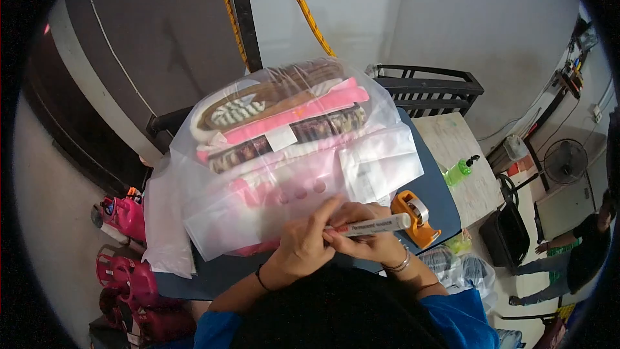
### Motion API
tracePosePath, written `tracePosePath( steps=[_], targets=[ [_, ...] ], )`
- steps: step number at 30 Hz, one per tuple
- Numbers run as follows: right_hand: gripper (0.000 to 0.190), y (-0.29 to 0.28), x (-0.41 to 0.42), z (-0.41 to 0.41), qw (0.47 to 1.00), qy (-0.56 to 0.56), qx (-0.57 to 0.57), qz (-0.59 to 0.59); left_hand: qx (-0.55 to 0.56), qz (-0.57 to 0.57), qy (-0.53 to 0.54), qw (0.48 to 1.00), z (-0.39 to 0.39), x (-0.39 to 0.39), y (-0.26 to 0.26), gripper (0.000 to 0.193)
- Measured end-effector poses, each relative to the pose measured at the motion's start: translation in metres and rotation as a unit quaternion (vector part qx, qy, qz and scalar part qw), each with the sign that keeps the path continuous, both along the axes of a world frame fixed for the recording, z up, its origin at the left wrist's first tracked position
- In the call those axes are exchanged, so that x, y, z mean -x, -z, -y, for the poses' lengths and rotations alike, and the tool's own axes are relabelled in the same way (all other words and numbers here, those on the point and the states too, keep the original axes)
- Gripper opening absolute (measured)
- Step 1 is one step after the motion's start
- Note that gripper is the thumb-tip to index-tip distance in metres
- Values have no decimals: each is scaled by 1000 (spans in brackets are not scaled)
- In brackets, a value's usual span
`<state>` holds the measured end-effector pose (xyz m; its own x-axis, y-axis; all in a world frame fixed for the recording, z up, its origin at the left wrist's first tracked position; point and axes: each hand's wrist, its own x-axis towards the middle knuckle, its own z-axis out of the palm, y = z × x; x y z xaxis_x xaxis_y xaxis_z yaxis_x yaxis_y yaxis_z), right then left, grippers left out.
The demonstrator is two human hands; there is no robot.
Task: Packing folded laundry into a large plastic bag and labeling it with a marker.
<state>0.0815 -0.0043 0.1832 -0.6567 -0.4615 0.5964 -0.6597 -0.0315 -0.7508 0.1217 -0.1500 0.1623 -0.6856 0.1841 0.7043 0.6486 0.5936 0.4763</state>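
A clear plastic bag of folded textiles (295, 121), brown, pink and patterned, lies on a dark blue table (193, 286). At its near edge my left hand (302, 247) and my right hand (370, 237) meet. A white permanent marker (378, 226) lies across the right fingers, its thick end pointing right; the left fingertips touch its other end. Whether the left hand grips part of it is hard to tell. Papers in a white plastic sleeve (382, 160) rest on the bag's right side. Right of my right hand stands an orange tape dispenser (416, 218) with a tape roll.
A filled white plastic bag (167, 223) hangs at the table's left edge. Pink gas cylinders (145, 295) stand on the floor at left. At right, a green spray bottle (459, 170) is on a pale table (448, 131), with filled clear bags (460, 271) below. A person (576, 252) stands farther right.
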Motion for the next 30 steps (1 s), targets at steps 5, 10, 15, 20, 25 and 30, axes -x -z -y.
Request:
tracePosePath(
  steps=[5, 10, 15, 20, 25, 30],
  targets=[
    [19, -22, 13, -34, 990, -87, 57, -92, 0, 300, 64, 952, -6, -12, -44, 69],
    [37, -43, 31, -54, 926, 101, 364, 23, 5, 174, 54, 983, -3, -5, -29, 56],
    [21, -13, 77, -13, 950, 50, 236, 199, 214, 18, -114, 970, -6, 26, -26, 62],
    [15, 16, 83, -18, 941, 74, 246, 220, 282, 14, -119, 952, -6, 25, -1, 49],
    [15, 23, 76, -4, 978, 123, 125, 113, 267, -33, -112, 957, -4, 27, 1, 47],
    [13, 18, 73, -5, 963, 133, 194, 133, 254, -38, -104, 961, -5, 25, 1, 45]
  ],
)
